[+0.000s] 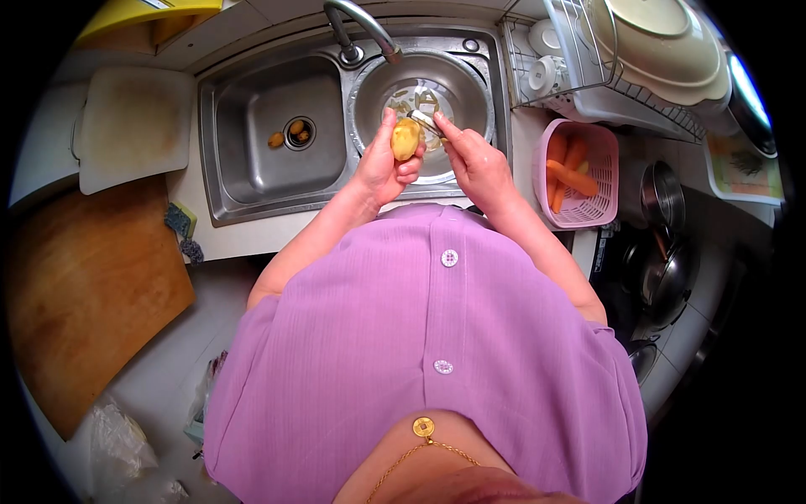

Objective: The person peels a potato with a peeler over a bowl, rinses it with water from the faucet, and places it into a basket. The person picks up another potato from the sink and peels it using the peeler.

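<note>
My left hand is closed around a peeled yellow potato, held above the right sink basin. In my right hand is a peeler, its head close to the potato's upper right side; whether they touch I cannot tell. Below both hands sits a round metal bowl in the right basin, with peelings and a little water in it. Several small unpeeled potatoes lie near the drain of the left basin.
A faucet arches over the bowl. To the right stand a pink basket with carrots and a dish rack with dishes. Cutting boards and a sponge are at the left. Pans stand at the lower right.
</note>
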Motion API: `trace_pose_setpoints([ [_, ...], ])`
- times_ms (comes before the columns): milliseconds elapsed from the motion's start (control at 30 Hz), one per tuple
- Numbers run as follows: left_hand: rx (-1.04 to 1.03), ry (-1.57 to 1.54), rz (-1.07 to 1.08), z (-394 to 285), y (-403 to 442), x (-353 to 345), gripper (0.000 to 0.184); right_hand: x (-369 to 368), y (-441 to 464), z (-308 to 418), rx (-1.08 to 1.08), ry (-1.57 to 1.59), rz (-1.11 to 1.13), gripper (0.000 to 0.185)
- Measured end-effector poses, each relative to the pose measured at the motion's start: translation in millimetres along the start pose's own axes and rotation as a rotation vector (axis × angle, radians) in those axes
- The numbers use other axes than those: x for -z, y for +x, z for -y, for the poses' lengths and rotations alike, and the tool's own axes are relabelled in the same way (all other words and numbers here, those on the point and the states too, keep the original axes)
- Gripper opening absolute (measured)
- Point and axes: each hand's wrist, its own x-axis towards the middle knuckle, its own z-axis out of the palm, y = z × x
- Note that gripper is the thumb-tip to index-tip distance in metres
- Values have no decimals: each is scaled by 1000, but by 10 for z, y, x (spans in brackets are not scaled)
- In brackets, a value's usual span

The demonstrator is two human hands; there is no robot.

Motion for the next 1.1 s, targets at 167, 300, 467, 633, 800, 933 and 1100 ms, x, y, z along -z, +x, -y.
trace_pose_setpoints([
  [167, -23, 20, -85, 11, -4, -27, 59, -7, -5, 82, 59, -40, 22, 53],
  [300, -35, 87, -126, 42, 0, -14, 56, 29, 20, 118, 159, -150, 58, 57],
  [467, -25, 148, -188, 30, -35, -86, 52, 4, 25, 98, 76, -216, 58, 55],
  [633, 7, 201, -144, 17, -144, -218, 49, -59, 8, -236, -98, -106, 22, 47],
  [800, 9, 84, -43, 25, -64, -64, 49, 65, 5, 43, -14, -10, -15, 48],
  [933, 56, -6, -41, 30, -48, -59, 48, 49, -17, 111, 113, -85, 38, 50],
  [1100, 53, 119, -11, -22, -154, -170, 51, -43, -9, -180, -122, -72, 47, 46],
])
